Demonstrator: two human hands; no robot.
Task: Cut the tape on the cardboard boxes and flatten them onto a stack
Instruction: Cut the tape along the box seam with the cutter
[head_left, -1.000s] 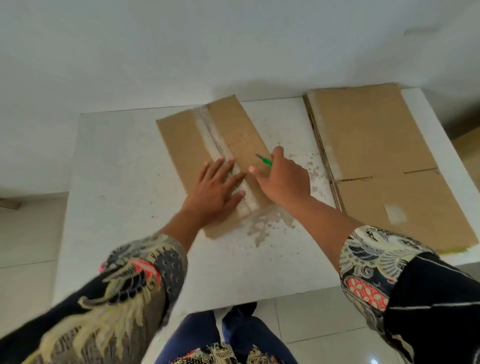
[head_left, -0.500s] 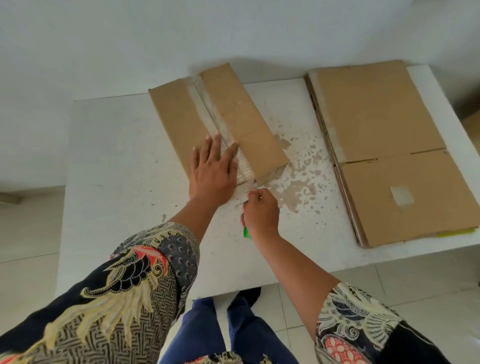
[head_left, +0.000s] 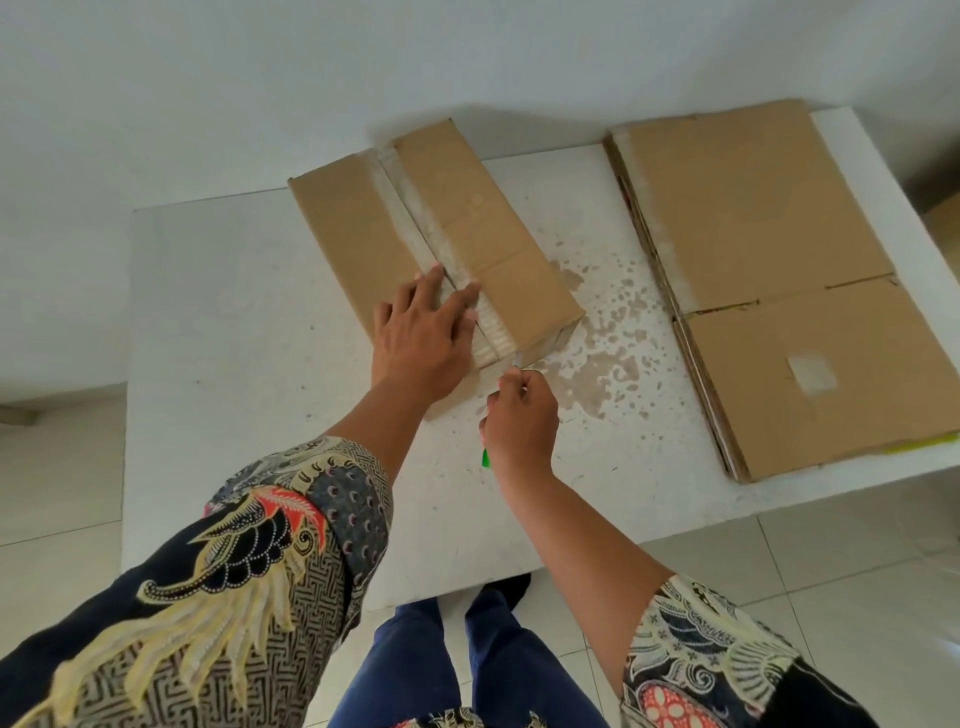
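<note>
Your left hand (head_left: 421, 338) lies flat w/ fingers straight, pressing on the near end of the cardboard box (head_left: 431, 244), fingertips across the tape seam (head_left: 415, 228) that runs down the box's top. Your right hand (head_left: 522, 415) is curled tight round a green-handled cutter (head_left: 486, 459); the handle's end pokes out below the fist, and the blade tip sits right at the box's near edge, by the end of the seam. The seam looks split near your left fingers, but can't tell how far. The box sits towards the back-centre of the white table (head_left: 234, 338), angled, far end against the wall (head_left: 260, 78). Brown stains (head_left: 597, 374) mark the tabletop just right of the box. Further right, apart from the box, is a stack of flattened cardboard (head_left: 769, 260) reaching the table's right side, w/ a pale label patch (head_left: 811, 375) on its near panel. Patterned sleeves (head_left: 249, 571) cover both forearms.
</note>
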